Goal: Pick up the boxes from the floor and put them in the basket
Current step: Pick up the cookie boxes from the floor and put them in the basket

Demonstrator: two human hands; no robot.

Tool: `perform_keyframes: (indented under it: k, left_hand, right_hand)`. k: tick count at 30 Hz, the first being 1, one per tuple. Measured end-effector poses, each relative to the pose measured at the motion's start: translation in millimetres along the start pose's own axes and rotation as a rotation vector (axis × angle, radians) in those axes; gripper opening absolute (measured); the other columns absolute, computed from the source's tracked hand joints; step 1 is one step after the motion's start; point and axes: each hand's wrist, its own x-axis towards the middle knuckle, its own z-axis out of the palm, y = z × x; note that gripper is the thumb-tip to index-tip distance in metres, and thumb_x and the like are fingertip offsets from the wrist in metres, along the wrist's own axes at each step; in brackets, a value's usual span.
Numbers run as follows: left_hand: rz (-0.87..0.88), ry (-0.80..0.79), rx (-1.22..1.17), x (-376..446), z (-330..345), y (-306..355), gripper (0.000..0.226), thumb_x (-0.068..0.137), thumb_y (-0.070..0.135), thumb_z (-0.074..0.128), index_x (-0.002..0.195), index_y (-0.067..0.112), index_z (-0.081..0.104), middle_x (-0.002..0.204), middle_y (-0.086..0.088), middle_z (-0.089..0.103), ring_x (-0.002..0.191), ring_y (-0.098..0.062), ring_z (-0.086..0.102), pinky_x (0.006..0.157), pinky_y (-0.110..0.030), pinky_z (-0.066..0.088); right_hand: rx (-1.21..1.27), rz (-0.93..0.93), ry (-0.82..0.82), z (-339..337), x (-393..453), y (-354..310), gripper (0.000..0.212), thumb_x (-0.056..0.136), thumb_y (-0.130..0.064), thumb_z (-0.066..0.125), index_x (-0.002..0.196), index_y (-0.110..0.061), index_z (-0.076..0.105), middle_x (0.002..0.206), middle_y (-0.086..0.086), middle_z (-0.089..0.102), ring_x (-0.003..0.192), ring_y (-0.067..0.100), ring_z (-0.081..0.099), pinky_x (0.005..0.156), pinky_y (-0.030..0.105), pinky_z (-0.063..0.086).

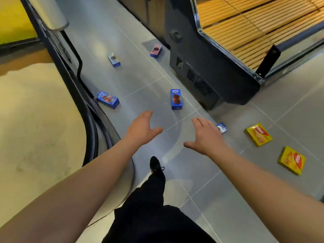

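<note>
I see both hands stretched out over the grey tiled floor (228,216), holding nothing: my left hand (142,128) and right hand (206,135) are spread wide, fingers loose. Just above them at frame centre a blue box (176,99) lies flat, glossy card with a biscuit print. A second blue box (108,99) sits at centre left, and a small blue-white box (222,127) peeks out just beside my right fingers. Two flat yellow boxes (258,134) (291,160) lie at right. Two more small boxes (114,59) (156,50) rest further up. I can't find the basket.
</note>
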Motion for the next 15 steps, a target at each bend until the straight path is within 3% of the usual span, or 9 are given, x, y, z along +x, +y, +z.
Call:
perform_keyframes:
  k: [15]
  left_hand:
    - [-0.034,-0.1,0.032,260,-46,29,0.077,0.086,0.041,0.065,0.149,0.014,0.03,0.154,-0.006,0.032,0.141,-0.02,0.03,0.112,-0.029,0.023]
  right_hand:
    - [0.155,0.13,-0.112,-64,246,24,0.101,0.074,-0.057,0.072,0.153,-0.022,0.02,0.155,0.001,0.031,0.141,0.025,0.032,0.112,0.038,0.034]
